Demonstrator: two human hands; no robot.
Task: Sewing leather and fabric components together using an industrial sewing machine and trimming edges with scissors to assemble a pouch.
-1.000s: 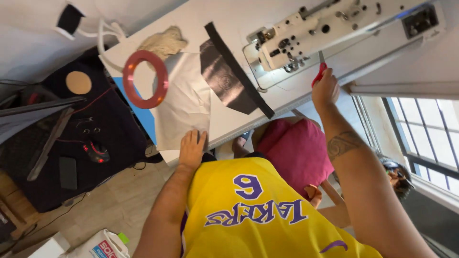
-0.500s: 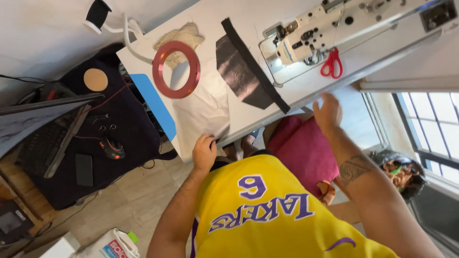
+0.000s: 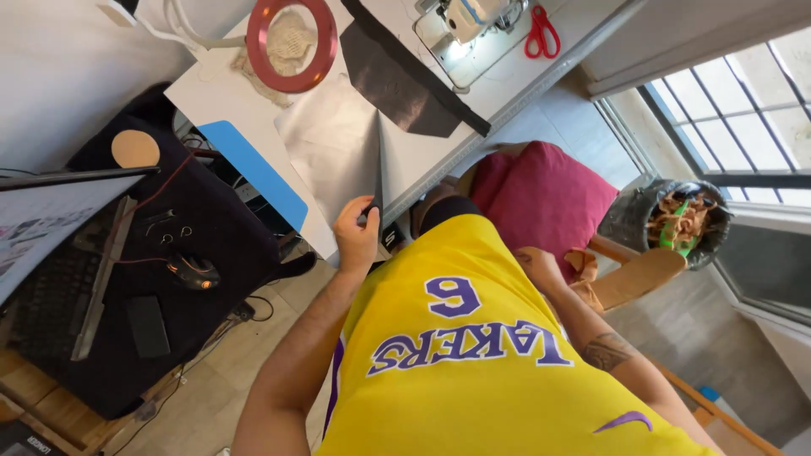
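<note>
My left hand (image 3: pixel 358 234) pinches the near edge of a pale grey fabric sheet (image 3: pixel 325 143) that lies on the white table (image 3: pixel 211 105); the edge stands lifted in a fold. A black fabric piece (image 3: pixel 404 83) lies just beyond it. My right hand (image 3: pixel 539 265) hangs low beside my yellow jersey, next to a maroon cushion (image 3: pixel 545 194); its fingers are hidden. Red scissors (image 3: pixel 541 34) rest on the table by the white sewing machine (image 3: pixel 469 19).
A red ring (image 3: pixel 291 42) lies on a beige cloth at the table's far left. A blue panel (image 3: pixel 253 173) hangs at the table's side. A black desk carries a mouse (image 3: pixel 193 272) and keyboard (image 3: pixel 51 295). A filled bin (image 3: pixel 676 221) stands by the window.
My right hand left the red scissors on the table and dropped to my side. My left hand went from lying flat to pinching and lifting the grey fabric's edge.
</note>
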